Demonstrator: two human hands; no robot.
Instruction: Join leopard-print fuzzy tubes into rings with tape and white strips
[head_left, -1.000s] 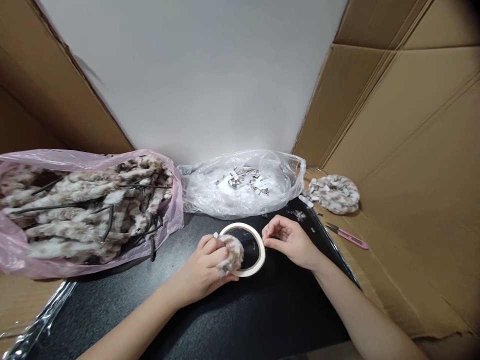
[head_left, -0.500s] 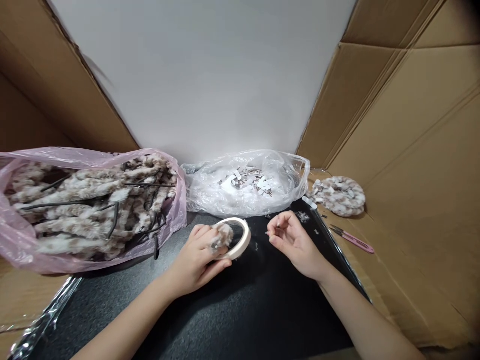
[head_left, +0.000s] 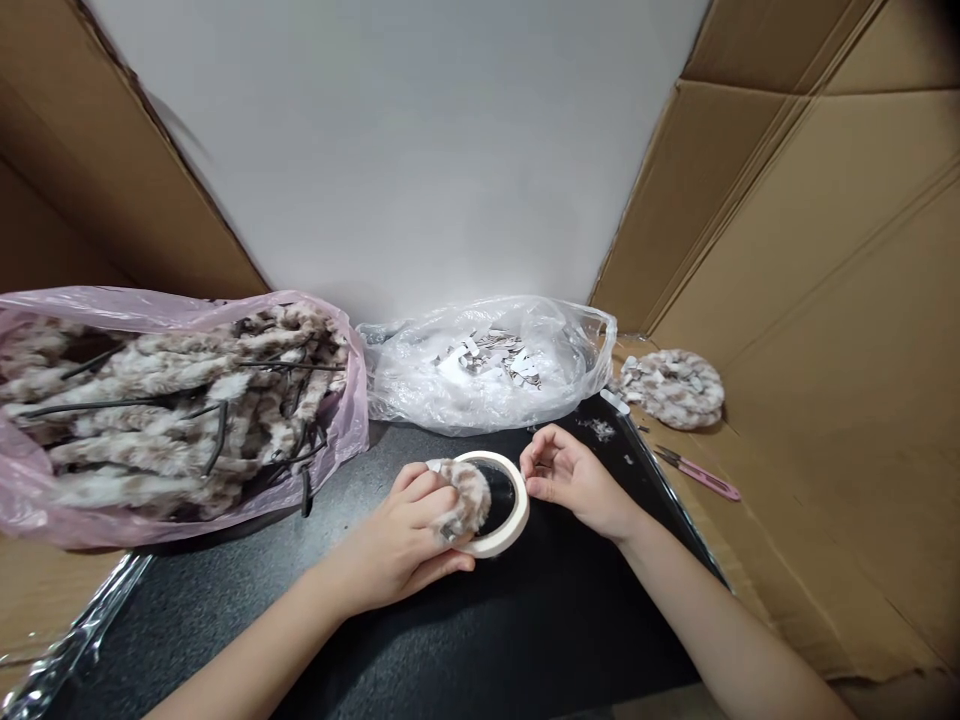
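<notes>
My left hand (head_left: 416,525) is closed around a mottled brown-and-white furry piece (head_left: 466,497) and the left side of a roll of white masking tape (head_left: 516,520). The fur sits partly inside the ring of tape, and my fingers hide some of it. At the roll's right outer edge, my right hand (head_left: 574,482) has its fingers curled, with thumb and fingertips against the tape. Whether a loose tape end lies between them is too small to tell.
Furry strips with black cords fill a pink plastic bag (head_left: 358,395) at left. A clear plastic bag (head_left: 420,395) holds small white-and-brown scraps. At right lie a furry coil (head_left: 679,390) and pink-handled thread snips (head_left: 701,472). Cardboard walls (head_left: 825,300) flank the black tabletop (head_left: 525,640).
My left hand has brought the tape roll and fur slightly right and down, turning the ring more face-up. My right hand has shifted a little left, and its fingers now meet the roll's edge.
</notes>
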